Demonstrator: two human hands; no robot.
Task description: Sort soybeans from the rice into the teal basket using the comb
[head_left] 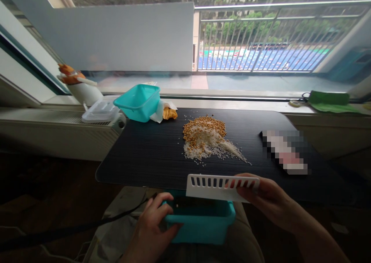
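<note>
My left hand point(155, 222) is closed on the left end of a teal plastic bin point(203, 228), which sits below the table's near edge, above my lap. A few pale grains show inside it. In my right hand point(265, 193) is a white slotted plastic strip point(213, 193), held above the bin's far rim and close to the table edge. My right fingers show behind its slots. Beyond it, on the dark table, lies a mixed heap of yellow beans point(204, 126) and white rice point(197, 149), with a tail of rice trailing right.
A second teal bin point(139, 104) and a crumpled orange-and-white wrapper point(169, 113) are at the table's back left. A pixelated flat item point(285, 153) lies at right. Along the sill are a clear lid point(100, 111), a white container point(85, 93) and a green cloth-like piece point(329, 101).
</note>
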